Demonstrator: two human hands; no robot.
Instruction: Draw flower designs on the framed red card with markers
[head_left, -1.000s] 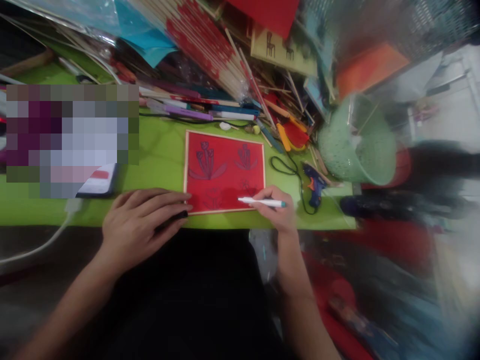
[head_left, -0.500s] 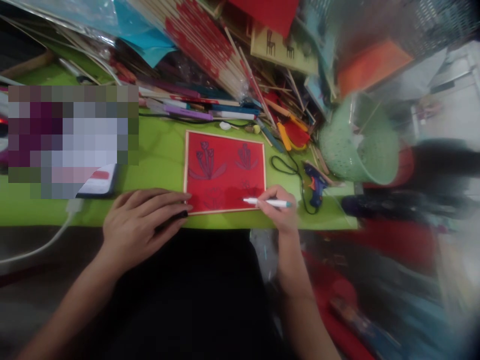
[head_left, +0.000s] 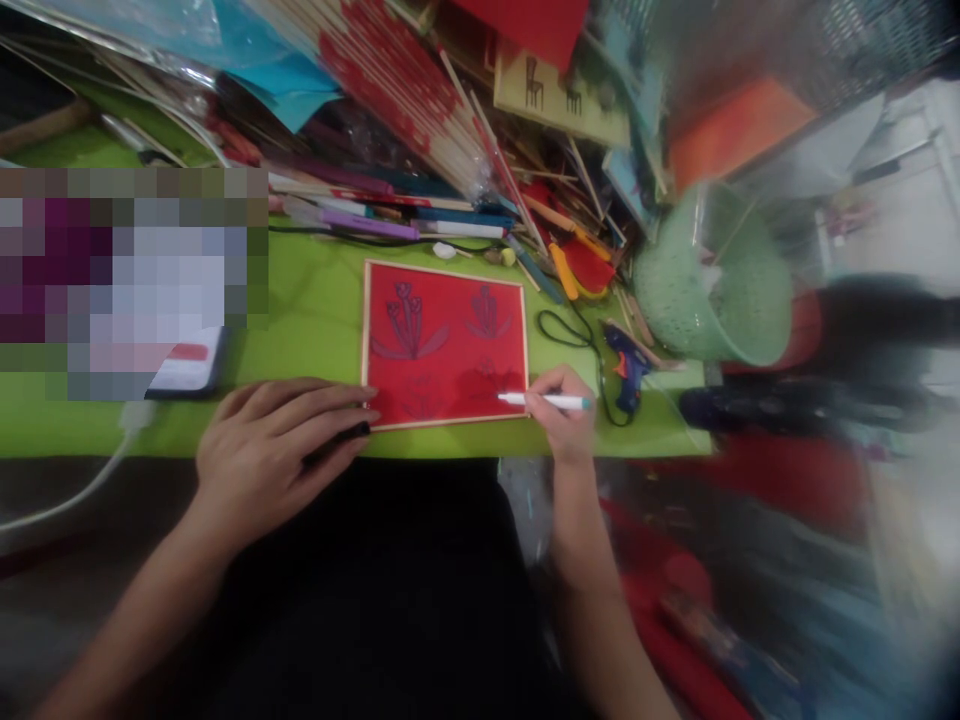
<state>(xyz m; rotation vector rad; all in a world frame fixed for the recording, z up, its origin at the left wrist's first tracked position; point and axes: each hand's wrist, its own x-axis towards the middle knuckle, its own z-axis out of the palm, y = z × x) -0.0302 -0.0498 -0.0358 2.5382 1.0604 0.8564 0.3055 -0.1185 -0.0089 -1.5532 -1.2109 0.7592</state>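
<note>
A red panel (head_left: 457, 340) with a pale wooden border lies flat on the green tabletop (head_left: 300, 300). Dark drawings of flowers with leaves show on it, two stronger ones above and two fainter ones below. Pinched in my right hand (head_left: 564, 412) is a white marker (head_left: 551, 401) with a teal end, its tip at the lower right drawing. My left hand (head_left: 281, 440) lies stretched out, fingertips on the panel's lower left edge, with something dark by the fingers that I cannot make out.
To the right lie a blue glue gun (head_left: 630, 370) with its black cord and a green plastic basket (head_left: 712, 285). Pens, wooden sticks (head_left: 405, 90) and orange-handled scissors (head_left: 566, 270) crowd the back. At left a phone (head_left: 187, 360), partly pixelated, has a white cable (head_left: 112, 465) plugged in.
The marker tip has shifted slightly right across the lower right drawing, along with my right hand. My left hand keeps its place on the panel's edge. The whole view has moved a little.
</note>
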